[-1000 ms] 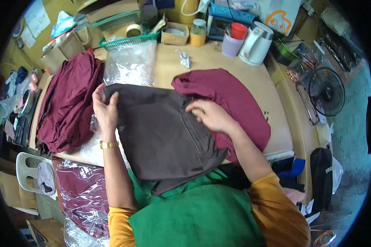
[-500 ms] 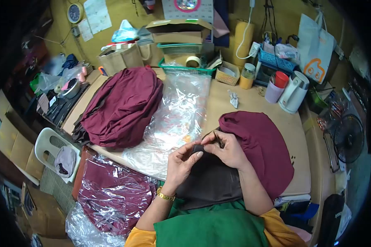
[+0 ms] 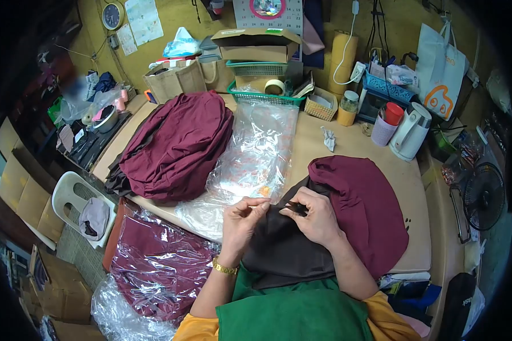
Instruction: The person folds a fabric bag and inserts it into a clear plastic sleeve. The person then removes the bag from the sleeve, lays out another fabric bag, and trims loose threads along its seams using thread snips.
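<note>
My right hand (image 3: 317,219) pinches the edge of a dark brown cloth (image 3: 287,247) that lies over my lap and the table edge. To its left is my left hand (image 3: 243,223), with thumb and forefinger pressed together. Whatever those fingertips hold, if anything, is too small to make out. The brown cloth joins or lies against a maroon fabric (image 3: 367,204), which spreads on the table to the right of my right hand.
Several maroon pieces make a pile (image 3: 179,148) at the left of the table. Beside it lies clear plastic wrapping (image 3: 256,142). Maroon cloth in plastic (image 3: 159,267) sits at the lower left. A white kettle (image 3: 411,132), cup (image 3: 384,129) and jar (image 3: 347,108) stand back right.
My left hand has come off the cloth edge and moved slightly left, apart from my right hand. My right hand still pinches the brown cloth. The view has shifted slightly.
</note>
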### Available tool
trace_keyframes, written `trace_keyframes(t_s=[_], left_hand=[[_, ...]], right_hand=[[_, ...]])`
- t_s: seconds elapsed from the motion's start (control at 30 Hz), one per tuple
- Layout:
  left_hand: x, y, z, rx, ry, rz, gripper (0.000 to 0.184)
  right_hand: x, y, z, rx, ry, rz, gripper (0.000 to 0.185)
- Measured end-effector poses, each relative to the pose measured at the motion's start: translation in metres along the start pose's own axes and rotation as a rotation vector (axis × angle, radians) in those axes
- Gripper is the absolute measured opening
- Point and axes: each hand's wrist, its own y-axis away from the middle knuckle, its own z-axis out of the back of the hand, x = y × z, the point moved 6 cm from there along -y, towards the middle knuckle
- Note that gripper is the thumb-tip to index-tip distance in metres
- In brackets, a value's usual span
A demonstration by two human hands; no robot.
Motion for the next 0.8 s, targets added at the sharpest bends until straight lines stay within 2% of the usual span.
trace_keyframes(t_s=[0.07, 0.13, 0.2, 0.23, 0.3, 0.33, 0.4, 0.43, 0.47, 0.57, 0.63, 0.67, 0.73, 0.77, 0.8], left_hand=[[-0.004, -0.001, 0.012, -0.011, -0.192, 0.049, 0.014], [0.003, -0.004, 0.015, 0.016, -0.145, 0.020, 0.016], [0.009, -0.004, 0.011, 0.047, 0.252, 0.145, 0.024], [0.008, -0.005, 0.012, 0.047, 0.250, 0.144, 0.024], [0.012, -0.004, 0.019, -0.056, 0.633, 0.246, 0.024], [0.012, -0.004, 0.020, -0.056, 0.632, 0.248, 0.024], [-0.001, -0.002, 0.019, 0.051, 0.249, 0.058, 0.035], [-0.004, 0.002, 0.010, 0.123, 0.016, 0.032, 0.050], [-0.006, 0.006, 0.001, 0.136, -0.077, 0.074, 0.061], [-0.001, 0.006, -0.012, 0.166, -0.126, 0.127, 0.051], [0.016, -0.001, -0.005, 0.097, -0.129, 0.220, 0.033], [0.023, -0.001, -0.005, 0.098, -0.130, 0.221, 0.033], [0.029, -0.001, -0.006, 0.074, 0.163, 0.157, 0.015], [0.028, 0.000, -0.007, 0.076, 0.163, 0.159, 0.015], [0.027, 0.002, -0.009, 0.084, 0.289, 0.187, 0.016]], right_hand=[[0.001, 0.001, 0.001, -0.012, 0.033, 0.009, 0.022], [0.001, 0.001, 0.003, -0.031, -0.003, 0.012, 0.022], [-0.001, 0.001, 0.003, -0.035, -0.013, 0.001, 0.021], [-0.002, 0.001, 0.003, -0.038, -0.022, -0.010, 0.021], [-0.006, 0.002, 0.006, -0.042, -0.021, -0.040, 0.021], [-0.009, 0.002, 0.008, -0.044, -0.018, -0.070, 0.020], [-0.006, 0.003, 0.009, -0.076, -0.024, -0.035, 0.020], [-0.003, 0.003, 0.009, -0.107, -0.032, 0.002, 0.020], [-0.002, 0.004, 0.007, -0.105, -0.034, 0.000, 0.020], [0.004, 0.005, 0.002, -0.109, -0.027, 0.073, 0.019], [0.003, 0.007, -0.001, -0.104, -0.035, 0.096, 0.018], [0.003, 0.007, -0.001, -0.105, -0.034, 0.094, 0.018], [0.001, 0.007, -0.001, -0.099, -0.064, 0.053, 0.018], [0.000, 0.008, 0.002, -0.101, -0.063, 0.051, 0.018], [-0.005, 0.008, 0.004, -0.057, -0.039, -0.008, 0.017]])
